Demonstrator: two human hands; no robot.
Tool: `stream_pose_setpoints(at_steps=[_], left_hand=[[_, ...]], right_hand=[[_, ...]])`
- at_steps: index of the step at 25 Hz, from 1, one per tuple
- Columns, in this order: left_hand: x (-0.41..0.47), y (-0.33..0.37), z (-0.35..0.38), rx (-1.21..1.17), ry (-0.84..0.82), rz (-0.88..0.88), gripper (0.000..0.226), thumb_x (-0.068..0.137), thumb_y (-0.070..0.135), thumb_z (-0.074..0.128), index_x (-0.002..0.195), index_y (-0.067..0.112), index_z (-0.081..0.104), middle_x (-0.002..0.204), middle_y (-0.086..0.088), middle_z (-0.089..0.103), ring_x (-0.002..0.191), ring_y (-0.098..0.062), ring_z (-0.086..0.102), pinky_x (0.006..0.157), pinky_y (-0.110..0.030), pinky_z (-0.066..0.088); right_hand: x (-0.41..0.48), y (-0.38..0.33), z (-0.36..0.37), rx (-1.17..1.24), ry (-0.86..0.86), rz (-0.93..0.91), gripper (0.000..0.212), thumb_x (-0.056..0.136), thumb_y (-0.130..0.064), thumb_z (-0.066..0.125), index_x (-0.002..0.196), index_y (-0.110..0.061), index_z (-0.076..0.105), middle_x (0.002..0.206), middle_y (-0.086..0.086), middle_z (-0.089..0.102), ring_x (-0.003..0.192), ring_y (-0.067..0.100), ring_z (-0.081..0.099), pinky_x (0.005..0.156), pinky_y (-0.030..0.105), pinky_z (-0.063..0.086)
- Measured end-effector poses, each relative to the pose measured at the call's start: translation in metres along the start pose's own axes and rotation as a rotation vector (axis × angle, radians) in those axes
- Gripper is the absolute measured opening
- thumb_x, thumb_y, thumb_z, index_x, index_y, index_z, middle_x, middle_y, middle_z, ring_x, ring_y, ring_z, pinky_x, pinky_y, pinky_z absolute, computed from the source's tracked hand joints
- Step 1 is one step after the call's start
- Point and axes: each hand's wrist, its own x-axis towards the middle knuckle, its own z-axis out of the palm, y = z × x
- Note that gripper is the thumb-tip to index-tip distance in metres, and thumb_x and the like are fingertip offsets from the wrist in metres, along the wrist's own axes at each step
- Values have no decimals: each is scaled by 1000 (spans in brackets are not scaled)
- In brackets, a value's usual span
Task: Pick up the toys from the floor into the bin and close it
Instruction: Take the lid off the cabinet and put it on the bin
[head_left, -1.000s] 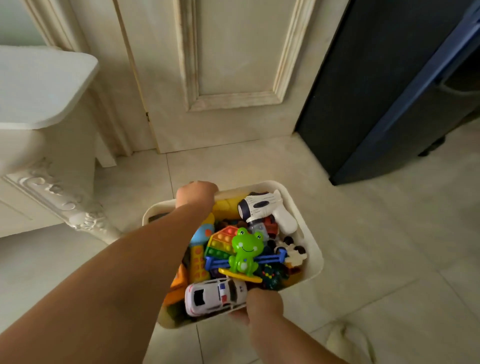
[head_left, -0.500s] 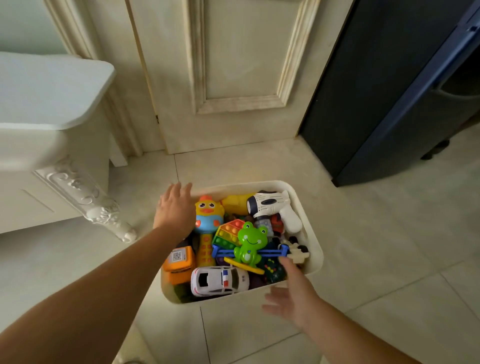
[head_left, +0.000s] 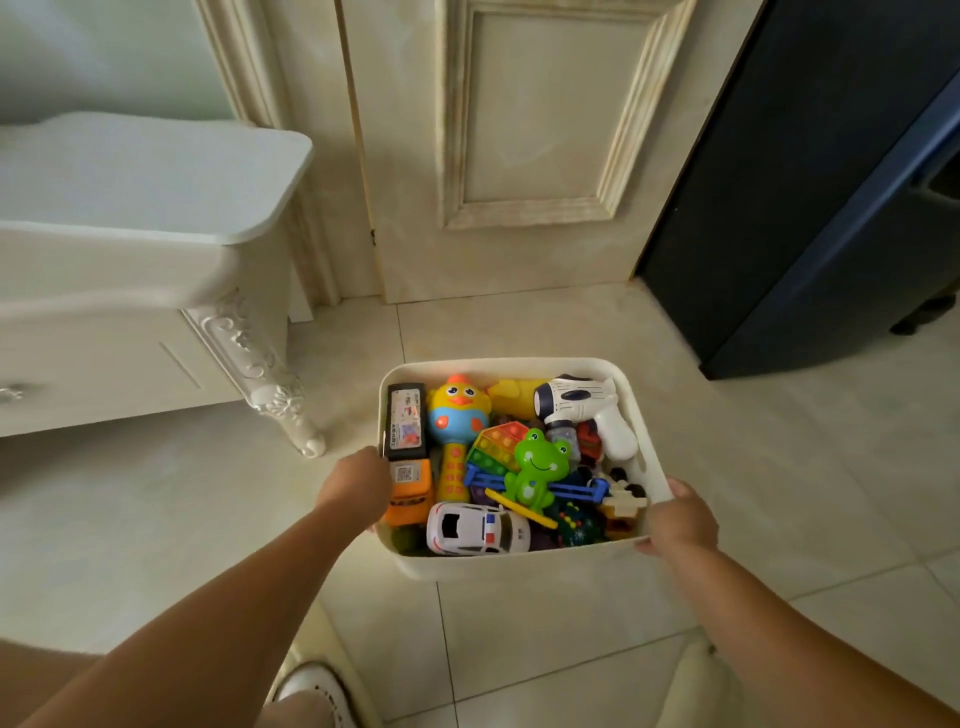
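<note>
White bin (head_left: 519, 564) on the tiled floor, heaped with hard plastic toys; left hand (head_left: 358, 486) closed on its left rim, right hand (head_left: 678, 517) closed on the right rim beside the side slot; likely fairly heavy and rigid, loose contents prone to shifting; grip both rims evenly; no lid visible.

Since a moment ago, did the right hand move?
Yes. The right hand went from the bin's front edge, by the police car, to its right side and now grips it there.
</note>
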Motion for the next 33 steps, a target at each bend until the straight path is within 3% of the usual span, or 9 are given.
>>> stream_pose_setpoints(at_steps=[3, 6, 9, 12, 14, 18, 23, 28, 33], left_hand=[[4, 0, -6, 80, -17, -1, 20, 97, 14, 44, 109, 5, 57, 111, -9, 65, 97, -23, 65, 82, -31, 57], [0, 3, -25, -105, -109, -21, 34, 101, 18, 38, 125, -1, 54, 123, -19, 62, 93, -29, 64, 74, -36, 59], [0, -2, -65, -283, -46, -13, 44, 101, 27, 42, 141, 10, 44, 137, -16, 54, 108, -32, 63, 82, -40, 58], [-2, -13, -116, -358, 80, 6, 47, 97, 34, 50, 139, 16, 46, 134, -15, 57, 118, -33, 59, 96, -43, 52], [-6, -22, -150, -506, 140, 3, 41, 95, 28, 50, 133, 12, 52, 129, -14, 60, 117, -34, 59, 96, -44, 52], [-11, -50, -192, -866, 386, -18, 23, 89, 18, 52, 106, 13, 68, 103, -11, 70, 93, -30, 68, 89, -44, 57], [-5, -74, -204, -1054, 412, -54, 21, 87, 15, 52, 102, 17, 67, 86, -4, 69, 82, -25, 67, 79, -40, 60], [1, -79, -208, -1128, 403, -52, 21, 88, 13, 52, 103, 11, 67, 83, -4, 68, 73, -19, 65, 75, -37, 58], [2, -75, -210, -1175, 406, -35, 16, 90, 11, 52, 99, 14, 64, 84, -5, 68, 70, -16, 66, 69, -32, 55]], right_hand=[[5, 4, 2, -20, -13, 18, 48, 92, 6, 41, 135, -14, 51, 105, 11, 49, 92, 38, 57, 74, 47, 59], [4, -12, 4, -196, 36, 9, 41, 92, -2, 46, 133, -6, 50, 116, 20, 55, 103, 43, 57, 82, 45, 53], [-18, -54, 23, -136, 233, -336, 40, 90, -6, 48, 128, -3, 55, 124, 23, 52, 113, 42, 51, 94, 47, 45], [-66, -115, 59, 18, 104, -686, 34, 92, -5, 45, 123, -6, 59, 127, 16, 53, 120, 32, 49, 100, 36, 38], [-94, -152, 91, 30, -63, -785, 29, 97, -11, 43, 120, -10, 60, 127, 11, 55, 118, 27, 52, 95, 30, 38], [-151, -227, 153, 179, -476, -684, 26, 97, -28, 49, 119, -20, 59, 124, 4, 63, 112, 24, 60, 100, 42, 48], [-206, -294, 196, 360, -750, -532, 43, 98, -23, 51, 140, -23, 44, 104, -6, 57, 109, 27, 60, 96, 42, 52], [-205, -333, 224, 487, -900, -368, 51, 94, -15, 48, 142, -35, 43, 119, -7, 49, 106, 20, 49, 88, 37, 39], [-199, -337, 237, 665, -888, -199, 35, 94, -17, 52, 129, -19, 57, 126, 0, 62, 101, 14, 55, 83, 33, 39]])
